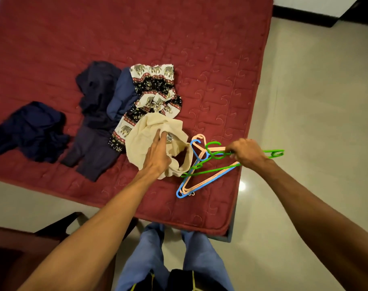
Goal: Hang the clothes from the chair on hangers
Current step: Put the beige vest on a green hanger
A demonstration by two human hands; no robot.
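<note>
Cream garment (pixel 149 133) under left hand (pixel 158 156); right hand (pixel 247 153) grips green hanger (pixel 275 151).

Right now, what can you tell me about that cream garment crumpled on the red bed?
The cream cotton-looking garment lies crumpled near the corner of the red quilted mattress, with an opening gaping darkly and a small label showing. It partly overlaps the elephant-print cloth. The left hand rests on it, fingers reaching in by the label. At its edge lie coloured plastic hangers.
</note>
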